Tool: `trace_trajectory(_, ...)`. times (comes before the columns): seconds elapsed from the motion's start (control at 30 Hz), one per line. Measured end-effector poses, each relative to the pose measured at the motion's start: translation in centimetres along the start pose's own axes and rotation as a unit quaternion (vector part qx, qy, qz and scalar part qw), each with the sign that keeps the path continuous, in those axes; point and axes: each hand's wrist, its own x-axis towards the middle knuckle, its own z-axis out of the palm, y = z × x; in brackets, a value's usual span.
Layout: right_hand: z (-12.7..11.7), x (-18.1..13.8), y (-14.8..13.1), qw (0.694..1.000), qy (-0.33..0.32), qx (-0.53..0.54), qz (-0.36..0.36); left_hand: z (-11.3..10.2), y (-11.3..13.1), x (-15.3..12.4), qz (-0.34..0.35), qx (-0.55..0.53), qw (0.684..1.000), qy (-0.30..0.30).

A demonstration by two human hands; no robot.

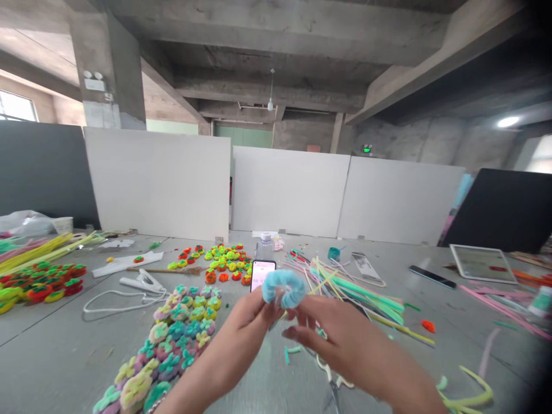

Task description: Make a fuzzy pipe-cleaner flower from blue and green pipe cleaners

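Note:
A light blue fuzzy pipe-cleaner ring (pixel 293 279), coiled thick, is held up over the middle of the table. My left hand (pixel 246 322) pinches its lower left side. My right hand (pixel 330 325) has fingers curled at the ring's lower right edge; the other fingers are bent below it. Directly behind the ring stands a phone (pixel 264 266) with a lit screen, partly covered. Below my right hand lies a pair of scissors (pixel 333 386), partly hidden by the forearm. Short green pipe-cleaner scraps (pixel 288 353) lie between the hands.
Pastel fuzzy flower pieces (pixel 176 330) fill the table left of my arm. Red and yellow pieces (pixel 228 261) sit farther back, beside a white corded tool (pixel 144 283). Loose pipe cleaners (pixel 366 290), a dark phone (pixel 432 276) and a tablet (pixel 483 263) lie right. White panels (pixel 291 192) border the back.

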Motion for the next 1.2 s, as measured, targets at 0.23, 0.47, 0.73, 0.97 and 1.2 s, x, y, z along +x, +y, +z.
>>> trace_trajectory(0.23,-1.3,-0.2,2.1,0.988,0.091,0.084,-0.094,-0.2,0.1,-1.2,-0.008,0.232,0.971,-0.056)
trace_trajectory(0.47,-0.7,0.6,0.3,0.972,0.01,0.129,-0.196,0.2,-0.1,-1.8,0.018,0.295,0.953,-0.067)
trace_trajectory(0.73,-0.9,0.4,1.0,0.974,0.125,0.123,-0.146,0.0,-0.4,-2.3,0.071,0.288,0.955,-0.024)
trace_trajectory(0.97,-0.9,0.6,1.0,0.969,0.134,0.128,-0.165,0.3,0.8,-2.2,0.051,0.296,0.954,-0.023)
trace_trajectory(1.2,-0.8,0.3,0.8,0.957,0.147,0.151,-0.2,0.2,1.7,-2.5,0.058,0.312,0.948,-0.035)
